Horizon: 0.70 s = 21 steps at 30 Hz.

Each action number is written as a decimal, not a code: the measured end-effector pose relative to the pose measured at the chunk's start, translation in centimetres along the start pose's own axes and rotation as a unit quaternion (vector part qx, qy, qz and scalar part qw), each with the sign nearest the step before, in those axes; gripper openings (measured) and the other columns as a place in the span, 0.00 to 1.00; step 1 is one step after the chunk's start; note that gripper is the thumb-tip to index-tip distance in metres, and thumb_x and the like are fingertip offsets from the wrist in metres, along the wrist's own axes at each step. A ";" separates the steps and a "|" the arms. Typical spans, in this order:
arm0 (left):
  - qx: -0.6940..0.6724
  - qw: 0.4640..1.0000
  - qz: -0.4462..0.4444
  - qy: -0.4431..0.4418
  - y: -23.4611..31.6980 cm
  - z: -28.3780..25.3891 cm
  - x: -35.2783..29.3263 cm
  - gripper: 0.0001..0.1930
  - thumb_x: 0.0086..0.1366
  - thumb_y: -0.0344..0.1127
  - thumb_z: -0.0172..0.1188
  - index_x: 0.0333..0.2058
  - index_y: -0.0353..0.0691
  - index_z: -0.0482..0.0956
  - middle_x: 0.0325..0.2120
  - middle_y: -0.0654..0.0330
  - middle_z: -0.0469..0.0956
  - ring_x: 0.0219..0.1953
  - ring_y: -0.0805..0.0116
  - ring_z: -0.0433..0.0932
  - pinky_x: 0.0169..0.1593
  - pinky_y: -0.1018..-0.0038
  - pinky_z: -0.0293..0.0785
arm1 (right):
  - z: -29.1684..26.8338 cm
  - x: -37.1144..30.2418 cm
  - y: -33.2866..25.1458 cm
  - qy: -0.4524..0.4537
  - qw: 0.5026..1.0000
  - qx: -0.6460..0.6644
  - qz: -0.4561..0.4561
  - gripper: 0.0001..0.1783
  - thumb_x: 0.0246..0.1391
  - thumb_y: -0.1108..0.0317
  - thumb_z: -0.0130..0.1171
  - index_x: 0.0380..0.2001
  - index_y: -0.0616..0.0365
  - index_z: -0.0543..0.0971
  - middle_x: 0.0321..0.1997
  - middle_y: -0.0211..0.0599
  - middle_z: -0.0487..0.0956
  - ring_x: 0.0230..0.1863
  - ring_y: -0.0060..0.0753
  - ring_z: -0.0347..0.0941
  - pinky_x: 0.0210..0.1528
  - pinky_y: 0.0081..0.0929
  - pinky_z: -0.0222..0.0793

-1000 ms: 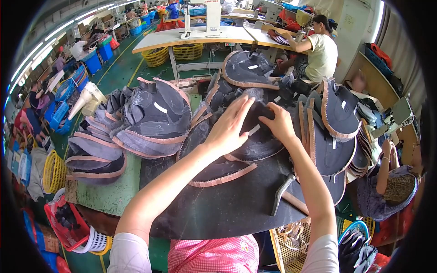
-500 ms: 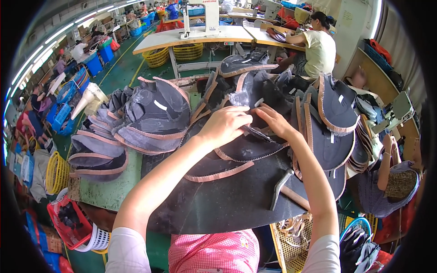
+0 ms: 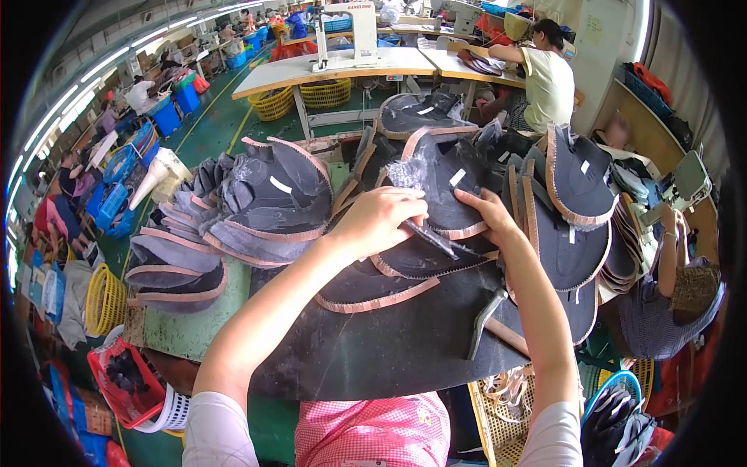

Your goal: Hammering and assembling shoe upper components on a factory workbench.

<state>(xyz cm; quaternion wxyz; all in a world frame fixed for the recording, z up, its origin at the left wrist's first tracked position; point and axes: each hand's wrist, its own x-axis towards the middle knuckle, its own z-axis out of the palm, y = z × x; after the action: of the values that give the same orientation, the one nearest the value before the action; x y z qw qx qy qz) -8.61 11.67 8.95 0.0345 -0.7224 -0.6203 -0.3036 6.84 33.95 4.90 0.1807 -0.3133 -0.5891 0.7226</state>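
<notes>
Above black worktop (image 3: 350,350) | left grip (image 3: 381,219) holding dark strip (image 3: 433,240) | right grip (image 3: 493,215) pinching dark upper (image 3: 443,201) | green floor (image 3: 272,131) beyond

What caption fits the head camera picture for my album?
Left hand and right hand among dark, pink-edged pieces, a hammer lying on the black tabletop.

Curved piece (image 3: 440,187): black, salmon edging (image 3: 461,232), white strip (image 3: 457,177). Apron (image 3: 373,436) pink-and-white check. Sleeve (image 3: 220,432) whitish. Bench top (image 3: 373,346) black, green at left. Co-worker's garment (image 3: 654,335) bluish, fine check or stripe, can't tell.
</notes>
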 end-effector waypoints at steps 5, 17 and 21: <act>0.088 0.989 0.115 0.017 2.0 -0.9 0.6 0.18 0.46 0.28 0.72 0.39 0.42 0.82 0.50 0.55 0.82 0.55 0.52 0.79 0.62 0.59 0.73 | -1.4 4.0 1.6 0.083 0.976 -0.114 -0.166 0.29 0.45 0.64 0.80 0.48 0.66 0.79 0.43 0.40 0.84 0.41 0.31 0.82 0.45 0.28 0.78; 0.079 0.992 0.084 0.044 2.4 -6.7 -2.1 0.13 0.50 0.26 0.69 0.36 0.41 0.79 0.40 0.59 0.84 0.47 0.56 0.83 0.52 0.64 0.79 | -2.9 5.0 0.6 0.095 0.945 -0.235 -0.207 0.43 0.33 0.59 0.83 0.52 0.70 0.76 0.49 0.51 0.83 0.48 0.43 0.81 0.55 0.32 0.75; 0.047 0.997 0.055 0.027 1.9 -6.1 -2.2 0.12 0.50 0.25 0.69 0.35 0.40 0.78 0.39 0.60 0.83 0.46 0.57 0.83 0.51 0.65 0.79 | -1.0 1.6 0.5 0.295 0.763 -0.437 -0.374 0.41 0.42 0.65 0.77 0.58 0.64 0.69 0.51 0.52 0.79 0.50 0.49 0.79 0.58 0.38 0.72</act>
<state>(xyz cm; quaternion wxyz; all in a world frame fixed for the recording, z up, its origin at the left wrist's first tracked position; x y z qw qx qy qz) -9.34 6.71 13.44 0.1015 -0.7446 -0.5921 -0.2910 6.39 35.56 3.93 0.4449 -0.3114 -0.8290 0.1337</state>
